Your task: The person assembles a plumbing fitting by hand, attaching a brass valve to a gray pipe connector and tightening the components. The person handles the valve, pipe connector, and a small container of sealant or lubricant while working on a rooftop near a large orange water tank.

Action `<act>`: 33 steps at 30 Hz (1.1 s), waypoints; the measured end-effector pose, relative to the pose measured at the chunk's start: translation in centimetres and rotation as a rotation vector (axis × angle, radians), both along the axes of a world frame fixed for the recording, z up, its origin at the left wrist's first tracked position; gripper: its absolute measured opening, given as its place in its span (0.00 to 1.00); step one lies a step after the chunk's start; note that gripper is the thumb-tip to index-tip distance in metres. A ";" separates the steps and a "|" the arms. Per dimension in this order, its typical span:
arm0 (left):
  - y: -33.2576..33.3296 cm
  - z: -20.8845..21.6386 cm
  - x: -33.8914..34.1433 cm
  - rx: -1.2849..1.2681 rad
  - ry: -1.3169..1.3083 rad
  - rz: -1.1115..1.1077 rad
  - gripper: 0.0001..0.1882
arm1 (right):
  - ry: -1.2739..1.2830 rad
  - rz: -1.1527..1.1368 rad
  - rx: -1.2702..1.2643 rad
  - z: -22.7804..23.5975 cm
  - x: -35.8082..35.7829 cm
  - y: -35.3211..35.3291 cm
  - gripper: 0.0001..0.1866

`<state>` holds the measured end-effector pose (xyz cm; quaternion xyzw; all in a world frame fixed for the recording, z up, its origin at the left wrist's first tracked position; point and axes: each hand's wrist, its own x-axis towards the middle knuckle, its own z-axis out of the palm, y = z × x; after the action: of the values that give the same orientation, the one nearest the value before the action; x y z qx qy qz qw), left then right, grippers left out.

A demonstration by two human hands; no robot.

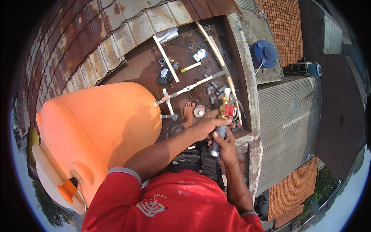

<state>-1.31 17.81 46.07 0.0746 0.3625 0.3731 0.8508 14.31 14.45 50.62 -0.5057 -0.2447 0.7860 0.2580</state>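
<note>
In front of my waist I hold an upright assembly: a brass fitting (223, 111) with a red round housing (230, 110) on its side and a white tip on top, joined to a short grey pipe (219, 140). My left hand (208, 124) closes around the joint between brass and pipe, its fingers partly behind. Lower down, the fingers of my right hand (227, 147) wrap the grey pipe, whose pale end points toward me. Beyond my left hand stands a small round can (199, 111). Several loose grey pipe fittings (220, 92) lie past the brass piece.
A big orange tank (104, 123) lies at left, white-and-grey piping (185, 89) running from it. Farther off are a dark pump (165, 75) and loose white pipe (166, 58). A low concrete wall (247, 69) borders the right; lower roofs lie beyond. My bare foot (188, 112) is beside the can.
</note>
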 end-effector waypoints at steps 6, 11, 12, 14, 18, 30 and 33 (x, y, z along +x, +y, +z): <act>0.6 -2.0 -2.4 -0.047 -0.143 0.000 0.23 | -0.005 -0.029 -0.012 -1.4 -2.0 0.2 0.17; 0.6 -3.8 -2.7 -0.148 -0.378 0.080 0.27 | -0.021 -0.026 -0.068 -1.8 -2.2 0.2 0.16; 0.5 -3.9 -2.8 -0.169 -0.359 0.103 0.28 | -0.010 -0.038 -0.110 -1.9 -2.2 0.0 0.16; 0.2 -4.9 -2.6 -0.194 -0.325 0.144 0.27 | 0.010 -0.063 -0.193 -2.2 -2.1 -0.3 0.15; -1.9 -7.2 -1.4 -0.259 -0.260 0.137 0.24 | 0.007 0.022 -0.257 -4.1 -0.8 -1.5 0.15; -8.3 -21.6 3.1 -0.643 -0.033 0.025 0.18 | 0.005 0.065 -0.457 -20.5 3.2 -5.3 0.13; -9.4 -29.7 5.4 -0.653 -0.049 0.100 0.17 | -0.081 0.070 -0.391 -27.5 4.3 -6.0 0.13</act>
<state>4.11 8.45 16.39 -0.2289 0.4455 0.2802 0.8189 18.66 8.47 23.12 -0.5686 -0.1152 0.8060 0.1173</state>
